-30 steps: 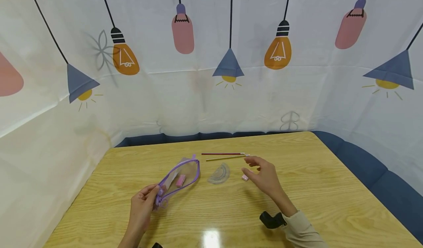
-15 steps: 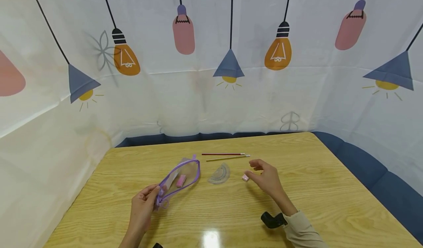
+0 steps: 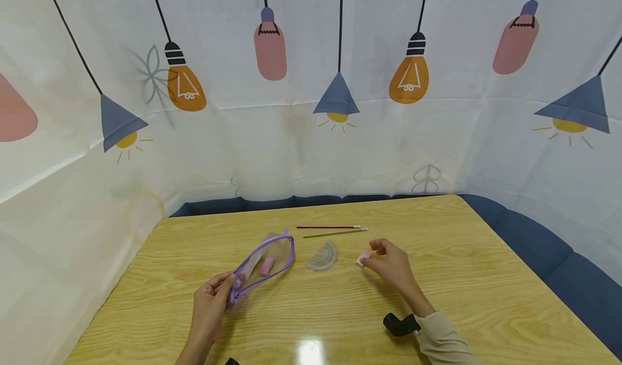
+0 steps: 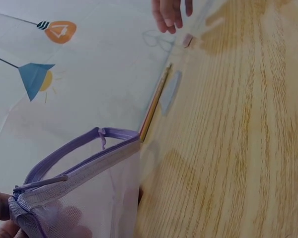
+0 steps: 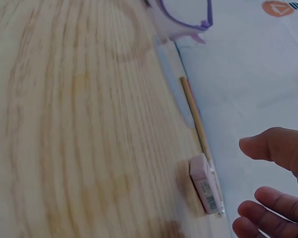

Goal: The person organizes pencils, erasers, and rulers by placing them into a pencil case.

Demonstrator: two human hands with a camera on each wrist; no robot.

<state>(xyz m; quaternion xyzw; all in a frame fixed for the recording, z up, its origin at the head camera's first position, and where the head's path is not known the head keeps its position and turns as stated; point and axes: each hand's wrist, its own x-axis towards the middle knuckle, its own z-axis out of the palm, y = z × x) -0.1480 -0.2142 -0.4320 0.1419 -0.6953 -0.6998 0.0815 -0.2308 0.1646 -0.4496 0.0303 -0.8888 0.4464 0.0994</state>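
My left hand [image 3: 210,308] pinches one end of a see-through mesh pencil pouch [image 4: 109,193] with a purple zipper edge, its mouth gaping. Inside the pouch a pink eraser [image 3: 266,267] shows through. My right hand [image 3: 391,265] hovers over another pink eraser [image 5: 204,184] on the table, thumb and fingers spread apart. In the right wrist view a gap separates that hand from the eraser. Between pouch and right hand lies a clear protractor [image 3: 323,256]. Behind it lie a red pencil [image 3: 325,226] and a gold pencil [image 3: 335,232].
Everything rests on a wood-grain table [image 3: 301,311]. Behind it hangs a white curtain [image 3: 252,149] printed with lamps and bulbs. Dark blue padding [image 3: 534,241] runs along the right and far edges. A black wrist mount [image 3: 400,325] sits at my right wrist.
My right hand has shifted slightly right and nearer to me, uncovering more of the loose eraser at first. My left hand and the pouch stay almost where they were.
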